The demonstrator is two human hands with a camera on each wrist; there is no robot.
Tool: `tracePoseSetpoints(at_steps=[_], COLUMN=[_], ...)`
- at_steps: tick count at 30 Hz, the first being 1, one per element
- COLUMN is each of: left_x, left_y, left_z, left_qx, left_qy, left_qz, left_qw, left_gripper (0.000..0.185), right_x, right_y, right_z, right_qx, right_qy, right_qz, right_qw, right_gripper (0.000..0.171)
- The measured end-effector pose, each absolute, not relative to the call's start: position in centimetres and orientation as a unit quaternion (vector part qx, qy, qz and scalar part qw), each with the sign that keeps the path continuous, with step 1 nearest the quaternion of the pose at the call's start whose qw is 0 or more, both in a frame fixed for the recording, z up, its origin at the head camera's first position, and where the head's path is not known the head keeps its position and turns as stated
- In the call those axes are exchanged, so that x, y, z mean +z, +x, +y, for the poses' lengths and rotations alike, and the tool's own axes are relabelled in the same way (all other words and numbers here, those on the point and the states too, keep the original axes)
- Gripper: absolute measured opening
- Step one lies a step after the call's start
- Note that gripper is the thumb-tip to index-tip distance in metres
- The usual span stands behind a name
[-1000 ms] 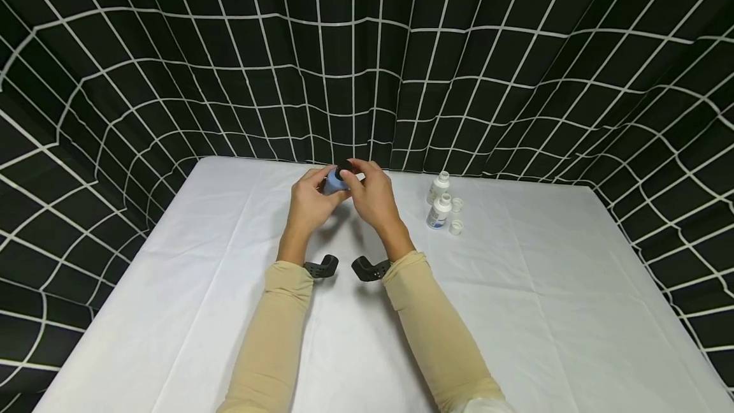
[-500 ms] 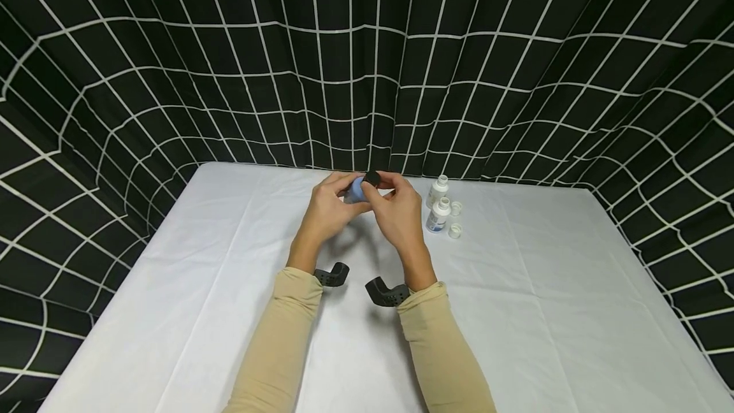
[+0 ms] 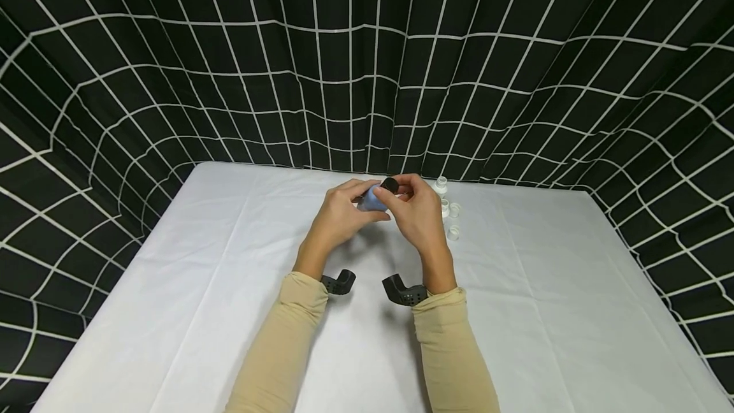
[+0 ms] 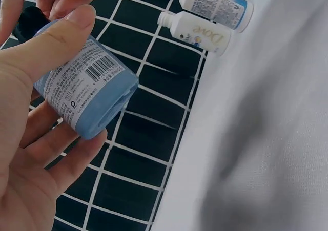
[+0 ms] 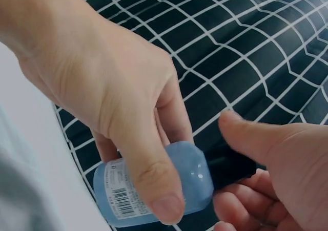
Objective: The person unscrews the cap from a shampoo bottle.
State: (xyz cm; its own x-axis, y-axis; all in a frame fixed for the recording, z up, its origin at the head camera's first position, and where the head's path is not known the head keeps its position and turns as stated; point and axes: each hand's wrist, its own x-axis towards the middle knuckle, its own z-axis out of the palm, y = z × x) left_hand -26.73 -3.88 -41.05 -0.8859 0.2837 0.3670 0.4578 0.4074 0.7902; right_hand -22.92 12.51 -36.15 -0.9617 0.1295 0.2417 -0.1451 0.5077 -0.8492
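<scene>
A blue bottle (image 3: 373, 199) with a black cap (image 3: 390, 185) is held tilted above the white tabletop, its cap end toward the right. My left hand (image 3: 337, 217) grips the bottle body, thumb across the barcode label (image 4: 100, 67) in the left wrist view. At the other end, my right hand (image 3: 421, 214) pinches the black cap (image 5: 228, 167) between thumb and fingers. The cap sits at the bottle's neck; how tightly it is seated cannot be seen. Behind the right hand stand two white uncapped bottles, one marked Dove (image 4: 200, 34), partly hidden in the head view.
Two white caps (image 3: 453, 232) lie on the white-covered table (image 3: 516, 311) just right of the white bottles. A black curtain with a white grid (image 3: 344, 69) hangs behind the table's far edge and along both sides. Both wrists wear black camera mounts (image 3: 404, 290).
Both hands have moved right with the blue bottle, toward the white bottles, which the right hand now partly covers. The left hand still grips the body and the right hand stays at the cap.
</scene>
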Motion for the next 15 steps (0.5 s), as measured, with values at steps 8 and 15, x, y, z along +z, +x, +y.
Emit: tracePoseSetpoints(at_steps=[8,15], left_x=[-40.53,-41.17], left_y=[-26.63,-26.59], left_z=[-3.61,-3.45], left_qx=[-0.5,-0.506], left_qy=[-0.219,-0.226], left_qz=[-0.834,-0.83], left_qw=[0.081,0.064], left_gripper=[0.061,0.063], right_x=[-36.13,-36.35], right_y=[-23.1,-23.03], right_z=[12.68,12.68], right_qx=[0.499,0.487], right_qy=[0.009,0.009], right_qz=[-0.851,-0.858], right_qw=[0.162,0.161], right_gripper=[0.045,0.042])
